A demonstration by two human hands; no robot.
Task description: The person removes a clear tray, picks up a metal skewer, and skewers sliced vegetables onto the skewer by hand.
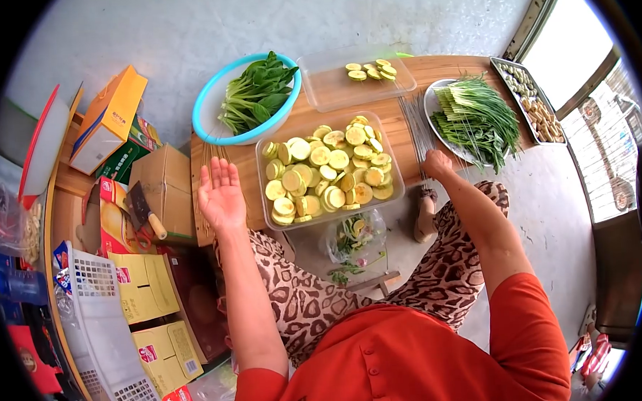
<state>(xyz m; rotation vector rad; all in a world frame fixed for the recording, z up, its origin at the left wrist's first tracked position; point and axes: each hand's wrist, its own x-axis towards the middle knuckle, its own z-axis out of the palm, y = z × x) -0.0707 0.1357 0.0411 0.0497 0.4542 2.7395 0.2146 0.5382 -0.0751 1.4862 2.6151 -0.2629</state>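
Observation:
My left hand point(222, 195) is held palm up at the table's left front edge, its fingers stretched out and nothing in it. My right hand point(438, 164) is closed at the near end of a bundle of thin metal skewers point(415, 117); how many it grips is hidden. Between my hands stands a clear plastic tub point(266, 191) heaped with round zucchini slices point(338, 159). Right of the skewers, a white plate point(432, 107) carries a pile of garlic chives point(478, 115).
Behind the tub are a blue-rimmed bowl point(198, 120) of leafy greens point(259, 96) and a shallow container point(320, 93) with several slices. A tray point(523, 100) of small pieces stands far right. At left, a knife point(144, 208) lies by cardboard boxes point(164, 182). A plastic bag point(376, 230) hangs below the tub.

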